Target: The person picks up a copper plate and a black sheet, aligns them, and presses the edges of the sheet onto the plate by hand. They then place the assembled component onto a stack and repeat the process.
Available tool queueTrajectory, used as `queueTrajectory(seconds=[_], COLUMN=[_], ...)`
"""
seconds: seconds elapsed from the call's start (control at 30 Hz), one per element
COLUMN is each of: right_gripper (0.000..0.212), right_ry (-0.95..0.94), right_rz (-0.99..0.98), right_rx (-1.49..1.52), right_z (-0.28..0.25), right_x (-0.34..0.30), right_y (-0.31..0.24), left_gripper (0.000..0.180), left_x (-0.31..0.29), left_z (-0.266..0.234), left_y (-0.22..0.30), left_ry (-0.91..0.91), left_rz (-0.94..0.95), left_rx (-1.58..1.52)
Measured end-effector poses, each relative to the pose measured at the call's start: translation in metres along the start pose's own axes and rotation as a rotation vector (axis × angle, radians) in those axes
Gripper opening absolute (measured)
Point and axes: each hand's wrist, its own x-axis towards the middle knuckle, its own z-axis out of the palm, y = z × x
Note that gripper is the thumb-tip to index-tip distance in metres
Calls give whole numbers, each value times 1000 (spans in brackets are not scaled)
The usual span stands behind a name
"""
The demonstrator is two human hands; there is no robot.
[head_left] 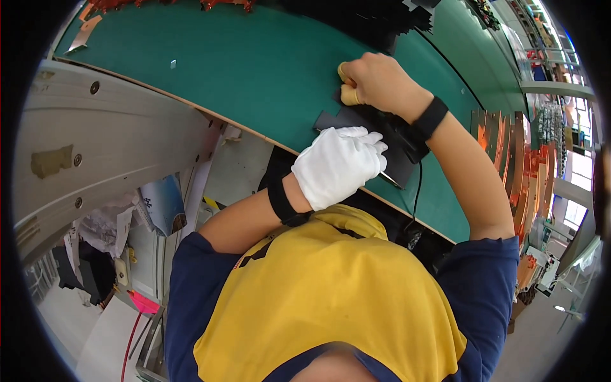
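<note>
My left hand (342,167), in a white glove, lies over a flat dark grey plate (400,167) near the table's front edge. Its fingers are stretched out across the plate. Farther off and to the right, my right hand (386,84) is closed, with yellow covers (350,94) on its fingertips. Whatever it may hold is hidden under the fingers. Below the right wrist a black object (410,145) rests over the plate, partly behind the forearm. A thin black cable (417,194) hangs from near it toward the front edge.
The green tabletop (242,83) runs across the view. Many black pieces (356,19) are heaped at the back. A copper-coloured bracket (86,33) lies far left, and copper-coloured strips (531,172) stand at the right. A grey metal frame (121,127) is left of the table.
</note>
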Motion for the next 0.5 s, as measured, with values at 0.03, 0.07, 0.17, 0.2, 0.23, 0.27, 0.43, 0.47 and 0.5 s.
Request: queueTrajectory(seconds=[0.03,0.07,0.17,0.2,0.23,0.27,0.43,0.47,0.5], right_gripper=[13,13,14,14,14,14,16,15,15], right_ry=[4,-17,-50,36,121,206,103,99,96], right_rz=[5,12,24,-2,-28,-65,143,181,228], right_rx=[2,-35,-107,-68,-30,7,154,195,234], right_z=[-1,-3,-4,-3,-1,-1,-12,-9,-7], right_x=[3,7,2,-7,-17,-23,-78,-85,-92], right_y=[-1,-3,-8,-6,-4,-1,7,9,9], left_gripper=[11,11,10,10,10,10,14,14,16], left_x=[0,0,1,1,0,-1,-2,-1,0], left_z=[1,1,0,1,3,4,-2,-3,-3], left_y=[0,0,-5,-3,-2,-3,3,4,4], left_ry=[28,22,7,0,8,19,-6,-4,25], left_rz=[-2,5,32,40,48,50,54,56,66], left_rx=[-6,-7,0,2,17,40,136,141,154])
